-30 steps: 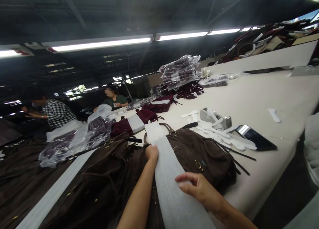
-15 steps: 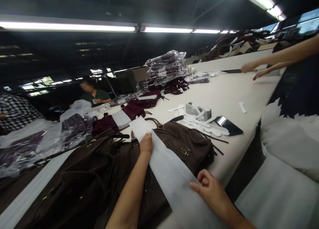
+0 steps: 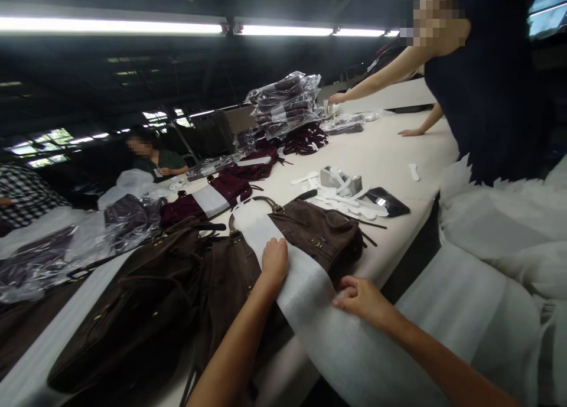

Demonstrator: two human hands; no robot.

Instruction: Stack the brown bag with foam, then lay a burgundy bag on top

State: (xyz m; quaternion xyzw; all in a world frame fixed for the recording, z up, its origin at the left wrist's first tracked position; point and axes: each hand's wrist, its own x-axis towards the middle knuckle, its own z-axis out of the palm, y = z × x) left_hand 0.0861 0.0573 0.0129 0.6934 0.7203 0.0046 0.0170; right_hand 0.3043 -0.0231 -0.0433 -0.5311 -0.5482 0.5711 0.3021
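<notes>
A dark brown suede bag [image 3: 323,233] lies on the pale table [image 3: 390,153] with a long white foam strip [image 3: 301,283] draped over it and hanging off the near edge. My left hand [image 3: 274,260] presses flat on the strip over the bag. At the table's edge, my right hand [image 3: 361,299] pinches the strip's right side with curled fingers. More brown bags [image 3: 146,300] lie to the left.
A tape dispenser [image 3: 341,181], white foam scraps and a dark phone [image 3: 387,201] lie beyond the bag. Maroon bags [image 3: 221,191] and plastic-wrapped stacks [image 3: 283,103] sit farther back. A person in dark blue [image 3: 482,82] leans over the table on the right; two people sit far left.
The view swung right, bringing the standing person in. My left hand slid back along the strip toward me. My right hand closed onto the strip's edge.
</notes>
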